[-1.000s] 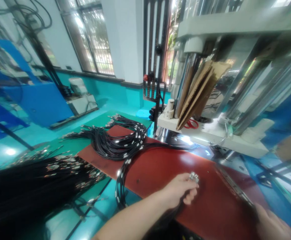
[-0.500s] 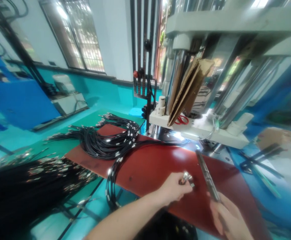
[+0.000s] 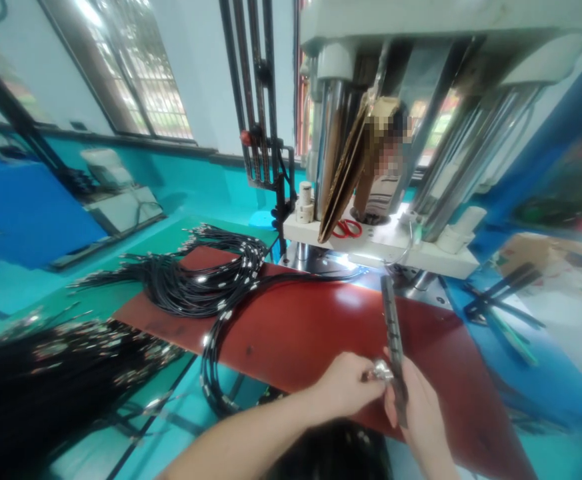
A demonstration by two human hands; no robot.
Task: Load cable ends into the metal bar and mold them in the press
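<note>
Dull metal bar (image 3: pixel 392 320), shiny metal fittings (image 3: pixel 383 371), smooth glossy tabletop (image 3: pixel 315 327), matt cardboard (image 3: pixel 341 175)

There were two bare hands, one left hand (image 3: pixel 343 387) and one right hand (image 3: pixel 418 407). One metal bar (image 3: pixel 391 327) showed, plus small metal fittings (image 3: pixel 381 370) too blurred to number. One coiled bundle of black cables (image 3: pixel 175 290) and one long heap of black cables (image 3: pixel 31 393) made two masses, their strands too many to count. There was one red desk (image 3: pixel 321 333), one press (image 3: pixel 421 20), one pair of red handles (image 3: pixel 348 229) and one other person (image 3: pixel 385 190).
</note>
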